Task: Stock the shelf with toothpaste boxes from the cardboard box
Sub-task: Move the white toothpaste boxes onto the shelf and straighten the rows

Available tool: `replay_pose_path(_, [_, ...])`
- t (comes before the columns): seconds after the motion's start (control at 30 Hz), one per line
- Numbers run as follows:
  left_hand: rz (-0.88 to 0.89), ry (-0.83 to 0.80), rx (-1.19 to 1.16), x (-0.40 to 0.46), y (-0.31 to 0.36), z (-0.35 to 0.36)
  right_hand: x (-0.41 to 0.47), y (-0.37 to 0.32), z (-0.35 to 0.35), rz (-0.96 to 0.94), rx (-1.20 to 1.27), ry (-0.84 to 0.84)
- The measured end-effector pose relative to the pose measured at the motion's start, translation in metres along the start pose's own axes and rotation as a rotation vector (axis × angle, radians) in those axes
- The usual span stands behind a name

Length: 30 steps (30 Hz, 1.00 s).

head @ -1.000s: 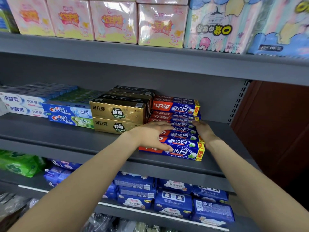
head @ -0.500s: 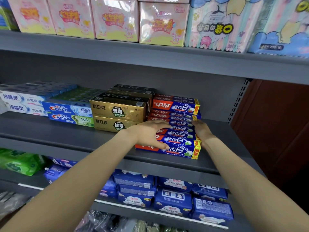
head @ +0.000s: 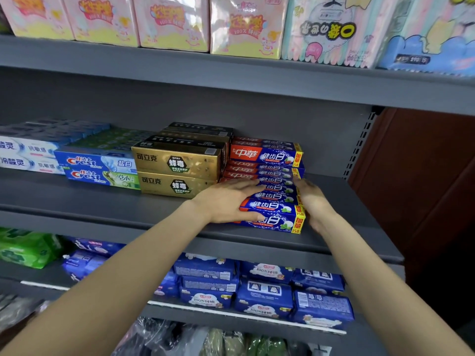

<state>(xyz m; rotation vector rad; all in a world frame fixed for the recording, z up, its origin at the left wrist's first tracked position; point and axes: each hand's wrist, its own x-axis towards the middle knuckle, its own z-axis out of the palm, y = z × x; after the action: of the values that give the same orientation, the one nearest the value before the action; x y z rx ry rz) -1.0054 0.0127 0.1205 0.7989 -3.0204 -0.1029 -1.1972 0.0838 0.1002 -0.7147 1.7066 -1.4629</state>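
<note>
Several red and blue toothpaste boxes (head: pixel 272 201) lie in a row running front to back on the grey middle shelf (head: pixel 102 209), with a higher stack of the same boxes (head: pixel 264 155) behind them. My left hand (head: pixel 226 201) lies flat with straight fingers across the left ends of the front boxes, its thumb against the front box. My right hand (head: pixel 312 199) presses flat against their right ends. The cardboard box is not in view.
Gold toothpaste boxes (head: pixel 177 170) stand just left of the row, then Crest boxes (head: pixel 97 168) and white boxes (head: pixel 23 155). Tissue packs (head: pixel 231 24) fill the upper shelf. Blue packs (head: pixel 264 291) lie on the lower shelf. A brown wall (head: pixel 424 188) stands to the right.
Both hands have slid the front toothpaste boxes a little deeper onto the shelf, toward the stack behind. My left hand's fingers have flattened further over the tops.
</note>
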Motion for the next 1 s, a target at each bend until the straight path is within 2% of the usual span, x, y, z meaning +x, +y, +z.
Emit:
replay_pose_path(0.13, [-0.003,0.021,0.019,0.002,0.001,0.001,-0.006,0.008,0.005,-0.098,-0.022,-0.015])
replay_pose_path(0.53, [-0.017,0.032,-0.045,-0.002,0.003,0.001,-0.022,0.001,0.004,-0.038,0.013,-0.023])
replay_pose_path(0.7, [-0.027,0.065,-0.19,-0.019,-0.009,-0.002,-0.048,0.002,-0.014,-0.29,-0.308,-0.16])
replay_pose_path(0.8, [-0.028,0.069,-0.23,-0.029,-0.013,0.001,-0.051,0.006,-0.019,-0.337,-0.443,-0.233])
replay_pose_path(1.0, [-0.061,0.125,-0.33,-0.03,-0.009,0.012,-0.054,0.013,-0.01,-0.377,-0.65,-0.154])
